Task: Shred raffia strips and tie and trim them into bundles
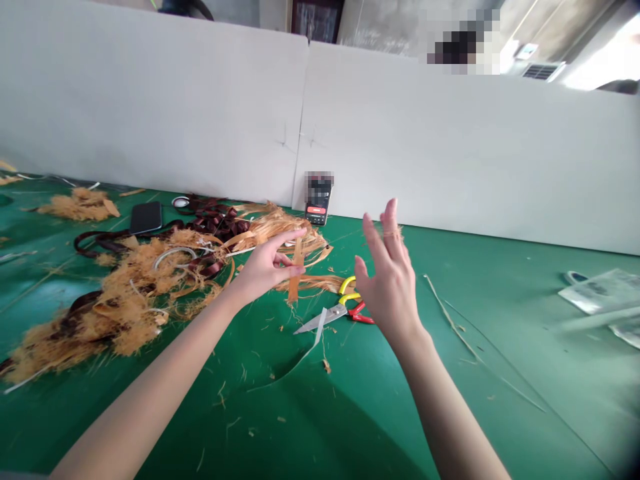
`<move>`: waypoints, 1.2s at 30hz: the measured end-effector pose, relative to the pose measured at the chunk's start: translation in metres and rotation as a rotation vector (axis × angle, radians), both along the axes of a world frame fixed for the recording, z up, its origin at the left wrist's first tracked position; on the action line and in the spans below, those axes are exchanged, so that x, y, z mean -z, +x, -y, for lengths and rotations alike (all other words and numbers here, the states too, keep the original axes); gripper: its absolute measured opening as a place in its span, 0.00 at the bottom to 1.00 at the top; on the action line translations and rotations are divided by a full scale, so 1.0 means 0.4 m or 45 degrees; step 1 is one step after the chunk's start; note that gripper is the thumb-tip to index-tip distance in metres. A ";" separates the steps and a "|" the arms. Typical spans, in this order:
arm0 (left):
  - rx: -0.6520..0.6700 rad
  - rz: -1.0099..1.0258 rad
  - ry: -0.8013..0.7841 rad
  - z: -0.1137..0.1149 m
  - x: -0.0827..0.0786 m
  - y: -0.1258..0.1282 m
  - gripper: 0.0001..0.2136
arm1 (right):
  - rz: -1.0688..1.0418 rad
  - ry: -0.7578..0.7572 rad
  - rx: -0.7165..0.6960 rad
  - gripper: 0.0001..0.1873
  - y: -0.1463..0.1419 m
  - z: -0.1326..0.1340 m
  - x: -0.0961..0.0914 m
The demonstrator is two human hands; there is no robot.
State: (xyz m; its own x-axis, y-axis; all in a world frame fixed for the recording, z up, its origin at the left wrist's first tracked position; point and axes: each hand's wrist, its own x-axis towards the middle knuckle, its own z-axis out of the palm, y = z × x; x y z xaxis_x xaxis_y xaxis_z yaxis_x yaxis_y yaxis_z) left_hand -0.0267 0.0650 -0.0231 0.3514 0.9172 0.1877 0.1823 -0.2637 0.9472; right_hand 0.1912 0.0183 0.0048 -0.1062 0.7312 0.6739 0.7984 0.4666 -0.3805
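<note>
My left hand (264, 268) pinches a flat tan strip of raffia-like fibre (294, 285), which hangs upright between thumb and fingers over the green table. My right hand (394, 283) is raised to the right of it, fingers spread, with a few fine tan fibres (391, 231) clinging near the fingertips. Between the hands lies a pair of scissors (327, 319) with yellow and red handles, partly hidden by my right hand. Across their blades rests a thin pale ribbon (321, 328). Behind my left hand spreads a bundle of long tan fibres (270, 221).
Frayed fibre clumps (133, 327), brown ribbon (220, 223) and a dark phone-like slab (146, 217) cover the table's left. A lit phone (318, 200) leans against the white partition (425, 133). Clear plastic bags (603, 291) and a long thin strand (453, 323) lie right.
</note>
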 end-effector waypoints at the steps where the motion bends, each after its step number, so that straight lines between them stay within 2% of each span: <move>1: -0.004 -0.011 -0.006 0.001 0.000 -0.002 0.31 | 0.055 0.054 0.071 0.28 0.004 -0.002 0.004; 4: -0.009 -0.037 -0.013 0.003 0.001 -0.006 0.31 | -0.023 0.163 0.182 0.08 0.005 -0.003 0.011; 5: -0.008 -0.046 -0.021 0.003 0.003 -0.006 0.31 | -0.108 0.168 0.192 0.07 0.002 0.000 0.010; 8: -0.012 -0.067 -0.054 0.003 0.007 -0.006 0.32 | -0.545 0.017 0.070 0.18 -0.016 0.012 -0.006; 11: -0.012 -0.058 -0.058 0.002 0.011 -0.004 0.33 | -1.078 -0.365 -0.290 0.26 -0.028 0.021 -0.032; 13: 0.000 -0.050 -0.040 0.000 0.013 -0.002 0.33 | -1.231 -0.635 -0.492 0.30 -0.026 0.023 -0.047; 16: 0.011 -0.031 -0.006 -0.003 0.012 -0.003 0.34 | -1.204 -0.874 -0.578 0.39 -0.016 0.020 -0.053; 19: -0.007 -0.019 0.013 -0.008 0.008 -0.007 0.34 | -1.079 -1.012 -0.493 0.48 -0.004 0.016 -0.044; 22: -0.048 -0.029 0.052 -0.014 0.003 -0.014 0.34 | -0.836 -1.298 -0.461 0.49 0.009 0.016 -0.034; 24: -0.062 -0.034 0.070 -0.017 0.003 -0.016 0.33 | -0.718 -1.431 -0.605 0.48 0.015 0.020 -0.031; 27: -0.060 -0.027 0.063 -0.019 0.007 -0.016 0.34 | -0.839 -1.344 -0.847 0.42 0.015 0.026 -0.032; 30: -0.038 -0.032 0.033 -0.014 0.009 -0.011 0.34 | -0.957 -1.033 -0.881 0.30 0.002 0.026 -0.033; 31: -0.028 -0.036 0.026 -0.011 0.009 -0.008 0.34 | -0.904 -0.914 -0.850 0.29 -0.003 0.025 -0.032; 33: -0.003 -0.048 0.028 -0.005 0.009 -0.004 0.34 | -0.677 -0.663 -0.726 0.34 -0.013 0.018 -0.027; 36: 0.051 -0.058 0.044 0.000 0.008 0.000 0.33 | -0.187 -0.328 -0.394 0.39 -0.018 0.005 -0.016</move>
State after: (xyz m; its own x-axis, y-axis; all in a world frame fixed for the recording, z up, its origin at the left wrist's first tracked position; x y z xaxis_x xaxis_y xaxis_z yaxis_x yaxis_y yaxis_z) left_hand -0.0268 0.0649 -0.0263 0.3966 0.8955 0.2020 0.2133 -0.3039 0.9285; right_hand 0.1839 0.0165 0.0110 -0.2637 0.8262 0.4978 0.5640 0.5507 -0.6153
